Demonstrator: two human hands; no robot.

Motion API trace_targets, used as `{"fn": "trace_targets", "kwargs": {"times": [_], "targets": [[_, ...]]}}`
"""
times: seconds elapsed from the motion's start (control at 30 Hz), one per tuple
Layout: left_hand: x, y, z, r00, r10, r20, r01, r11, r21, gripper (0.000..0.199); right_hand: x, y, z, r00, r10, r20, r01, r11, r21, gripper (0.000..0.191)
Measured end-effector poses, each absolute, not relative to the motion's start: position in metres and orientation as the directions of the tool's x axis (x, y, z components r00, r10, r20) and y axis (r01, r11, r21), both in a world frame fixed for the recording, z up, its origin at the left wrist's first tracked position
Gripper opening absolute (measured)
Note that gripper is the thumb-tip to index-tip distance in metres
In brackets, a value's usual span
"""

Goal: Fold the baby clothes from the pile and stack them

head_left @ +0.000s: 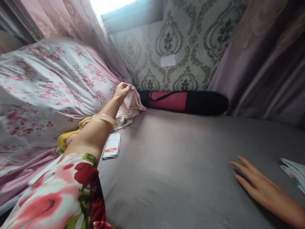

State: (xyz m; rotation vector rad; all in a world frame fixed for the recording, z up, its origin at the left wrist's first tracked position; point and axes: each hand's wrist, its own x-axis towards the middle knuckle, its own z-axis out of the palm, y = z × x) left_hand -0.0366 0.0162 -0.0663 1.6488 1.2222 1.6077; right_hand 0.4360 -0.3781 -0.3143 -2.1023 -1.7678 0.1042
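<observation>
With the arm stretched far forward, my left hand [122,91] pinches the top of a pale pink patterned cloth [132,98]. The cloth hangs from the fingers onto a small heap of light printed fabric [124,118] on the grey sheet [181,159]. My right hand [259,186] is low on the right, over the sheet, its fingers spread and nothing in them. To the right of that hand lies a folded white cloth [294,171] with coloured print, cut off by the view's edge.
A phone [112,145] rests on the sheet beside my left forearm. Floral bedding [50,86] is piled at left, with a yellow plush-like item [68,136] near it. A black and dark pink long bag [181,101] lies along the patterned wall [147,41]. Curtains [264,63] hang at both sides.
</observation>
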Motion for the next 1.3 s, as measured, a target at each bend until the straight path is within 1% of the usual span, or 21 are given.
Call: {"fn": "trace_targets", "kwargs": {"times": [0.2, 0.37, 0.47, 0.57, 0.7, 0.8, 0.87, 0.97, 1.03, 1.13, 1.2, 1.3], "targets": [[0.024, -0.007, -0.038, 0.012, 0.869, 0.495, 0.012, -0.495, 0.869, 0.016, 0.410, -0.363, -0.305, 0.125, 0.975, 0.183, 0.951, -0.065, -0.302, 0.056], [0.069, -0.026, -0.032, 0.117, 0.892, 0.437, -0.172, -0.415, 0.893, 0.013, 0.393, -0.344, -0.297, 0.031, 0.980, 0.199, 0.960, 0.026, -0.280, 0.054], [0.095, -0.040, -0.031, 0.187, 0.877, 0.443, -0.257, -0.392, 0.883, 0.017, 0.369, -0.325, -0.278, -0.002, 0.960, 0.279, 0.939, 0.097, -0.329, 0.053], [0.121, -0.056, -0.030, 0.244, 0.845, 0.476, -0.301, -0.400, 0.865, 0.019, 0.334, -0.300, -0.250, -0.006, 0.929, 0.371, 0.881, 0.180, -0.437, 0.053], [0.154, -0.081, -0.029, 0.283, 0.814, 0.508, -0.370, -0.396, 0.840, 0.017, 0.283, -0.262, -0.216, 0.076, 0.868, 0.491, 0.790, 0.248, -0.561, 0.053], [0.176, -0.099, -0.032, 0.284, 0.792, 0.540, -0.434, -0.396, 0.809, 0.014, 0.251, -0.234, -0.200, 0.172, 0.797, 0.579, 0.743, 0.281, -0.607, 0.051], [0.187, -0.108, -0.036, 0.282, 0.773, 0.569, -0.463, -0.410, 0.786, 0.015, 0.235, -0.221, -0.192, 0.233, 0.765, 0.601, 0.730, 0.271, -0.627, 0.048], [0.195, -0.111, -0.044, 0.279, 0.738, 0.615, -0.479, -0.448, 0.755, 0.017, 0.225, -0.211, -0.179, 0.327, 0.728, 0.603, 0.717, 0.224, -0.660, 0.053], [0.193, -0.107, -0.051, 0.254, 0.725, 0.640, -0.470, -0.486, 0.737, 0.018, 0.230, -0.212, -0.170, 0.396, 0.709, 0.583, 0.710, 0.167, -0.684, 0.053], [0.182, -0.099, -0.060, 0.207, 0.747, 0.632, -0.406, -0.522, 0.750, 0.019, 0.252, -0.220, -0.157, 0.478, 0.699, 0.532, 0.690, 0.077, -0.720, 0.043], [0.173, -0.097, -0.065, 0.196, 0.779, 0.596, -0.344, -0.514, 0.786, 0.018, 0.271, -0.228, -0.148, 0.505, 0.702, 0.503, 0.652, 0.071, -0.755, 0.036], [0.162, -0.104, -0.071, 0.210, 0.817, 0.537, -0.277, -0.477, 0.834, 0.015, 0.292, -0.242, -0.135, 0.542, 0.684, 0.488, 0.559, 0.140, -0.817, 0.038]]}}
